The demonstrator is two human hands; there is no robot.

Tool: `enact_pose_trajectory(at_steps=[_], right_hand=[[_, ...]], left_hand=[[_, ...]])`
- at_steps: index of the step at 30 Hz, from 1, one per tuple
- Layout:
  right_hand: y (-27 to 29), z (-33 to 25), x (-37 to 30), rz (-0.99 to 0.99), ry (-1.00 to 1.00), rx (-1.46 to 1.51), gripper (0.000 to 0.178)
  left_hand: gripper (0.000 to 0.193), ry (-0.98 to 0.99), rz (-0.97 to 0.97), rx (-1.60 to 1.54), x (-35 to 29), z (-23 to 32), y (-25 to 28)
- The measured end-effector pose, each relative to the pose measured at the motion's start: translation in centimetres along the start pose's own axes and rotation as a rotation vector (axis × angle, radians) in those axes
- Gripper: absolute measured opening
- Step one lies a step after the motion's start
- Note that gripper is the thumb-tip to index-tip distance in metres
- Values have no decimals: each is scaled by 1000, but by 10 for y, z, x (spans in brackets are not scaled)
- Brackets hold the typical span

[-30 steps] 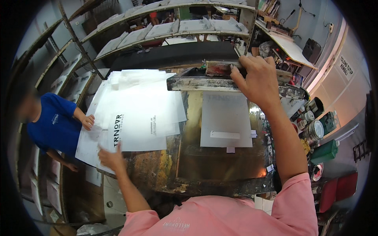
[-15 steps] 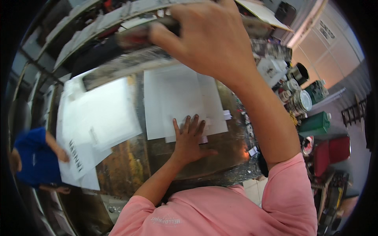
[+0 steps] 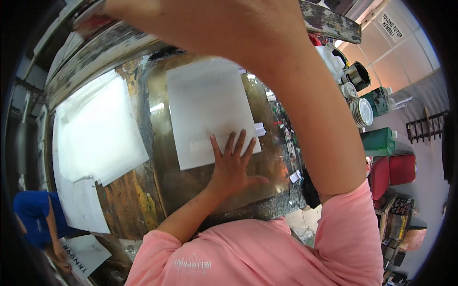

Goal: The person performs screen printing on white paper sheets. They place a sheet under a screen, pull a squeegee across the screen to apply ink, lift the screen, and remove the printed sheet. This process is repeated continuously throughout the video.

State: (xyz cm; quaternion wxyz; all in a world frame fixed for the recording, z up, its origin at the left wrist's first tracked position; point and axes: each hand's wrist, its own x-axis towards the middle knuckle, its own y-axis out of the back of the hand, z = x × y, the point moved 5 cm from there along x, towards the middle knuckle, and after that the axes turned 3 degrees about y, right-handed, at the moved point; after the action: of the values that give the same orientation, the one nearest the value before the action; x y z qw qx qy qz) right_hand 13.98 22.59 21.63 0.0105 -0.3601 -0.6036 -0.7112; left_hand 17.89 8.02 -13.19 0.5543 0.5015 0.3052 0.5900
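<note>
My left hand (image 3: 234,159) lies flat with fingers spread on the near edge of a white translucent sheet (image 3: 207,105), on a shiny brown board (image 3: 176,183). High in front, my right hand (image 3: 210,28) is at a worn, paint-stained wooden frame (image 3: 100,50) raised over the far side of the table. Its thumb is blurred and its other fingers are cut off by the upper edge, but it appears to grip the frame. Small white tabs (image 3: 260,129) stick out beside the sheet.
A stack of white sheets (image 3: 98,128) lies on the left. At lower left a person in blue (image 3: 36,219) holds a printed sheet (image 3: 86,255). Paint tins (image 3: 361,112), a green jerrycan (image 3: 379,142) and a red chair (image 3: 401,169) stand to the right.
My right hand and the wooden frame have risen nearer the view. My left hand stays on the sheet. The person in blue has drawn the printed sheet away from the stack.
</note>
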Motion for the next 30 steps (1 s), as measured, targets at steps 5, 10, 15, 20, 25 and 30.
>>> enact_pose_trajectory(at_steps=[5, 10, 15, 20, 25, 30], right_hand=[[2, -16, -18, 78, -41, -24, 53], [-42, -52, -119, 76, 100, -71, 60], [-124, -57, -216, -427, 71, 214, 37], [-166, -88, -268, -442, -91, 313, 44], [-203, -70, -257, -227, 22, 196, 58], [-287, 3, -172, -168, 7, 180, 44]], left_hand=[[92, 538, 438, -341, -11, -74, 134], [119, 510, 632, -1172, -85, -144, 212], [107, 651, 401, -404, -150, -152, 136], [105, 579, 341, 164, -170, -154, 99], [111, 600, 264, 111, -170, -159, 98], [121, 593, 235, 126, -168, -158, 99]])
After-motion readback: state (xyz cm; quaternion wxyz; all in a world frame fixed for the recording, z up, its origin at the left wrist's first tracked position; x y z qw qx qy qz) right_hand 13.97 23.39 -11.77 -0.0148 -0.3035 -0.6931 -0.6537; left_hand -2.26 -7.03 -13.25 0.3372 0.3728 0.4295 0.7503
